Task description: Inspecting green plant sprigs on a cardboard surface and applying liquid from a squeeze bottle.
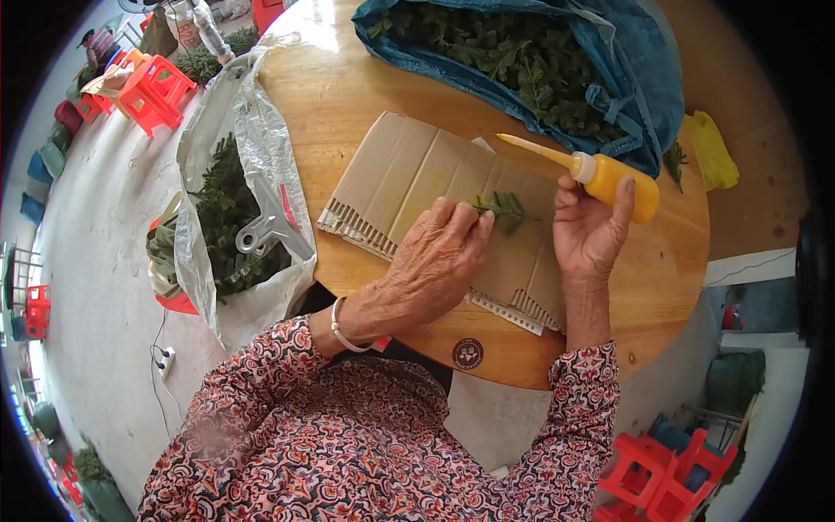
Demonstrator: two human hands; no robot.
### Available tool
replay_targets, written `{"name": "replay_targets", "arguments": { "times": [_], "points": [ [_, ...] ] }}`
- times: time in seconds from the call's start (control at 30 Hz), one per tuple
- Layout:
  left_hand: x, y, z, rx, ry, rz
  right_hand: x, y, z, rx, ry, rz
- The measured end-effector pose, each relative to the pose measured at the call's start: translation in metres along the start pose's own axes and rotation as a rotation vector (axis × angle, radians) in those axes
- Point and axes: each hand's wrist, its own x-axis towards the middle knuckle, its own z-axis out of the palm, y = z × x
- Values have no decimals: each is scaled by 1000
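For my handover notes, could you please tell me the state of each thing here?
Sprig: pinched in the left hand, over the cardboard
Bottle: held in the right hand, tilted, nozzle pointing left
Cardboard: lying on the table, near-edge ridges exposed
Blue sack: open, greenery inside
Clear bag: open, greenery inside

A round, dark mark (468, 353) sits on the wooden table (661, 304), close to the edge by the person. It has tiny pale writing, too small to read. Far back, a pale sack (184, 26) has big reddish letters, a bit fuzzy.
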Motion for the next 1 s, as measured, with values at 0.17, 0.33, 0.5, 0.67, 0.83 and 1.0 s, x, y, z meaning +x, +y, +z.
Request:
{"name": "replay_targets", "arguments": {
  "times": [0.17,0.33,0.5,0.67,0.83,1.0],
  "points": [
    [-2,4,-5,-30,-63,-125,0,-14,-2,-8,-19,-32],
    [-5,4,-5,0,-124,-184,-2,-38,-12,-85,-9,-63],
    [-3,0,1,28,-146,-190,3,-38,-15,-219,49,-52],
    [1,-2,5,10,-145,-195,1,-26,-7,-340,104,-47],
    [1,-3,7,0,-147,-195,0,-22,-4,-435,143,-82],
    [1,-3,7,-2,-137,-190,0,-20,-5,-471,155,-95]
  ]
}}
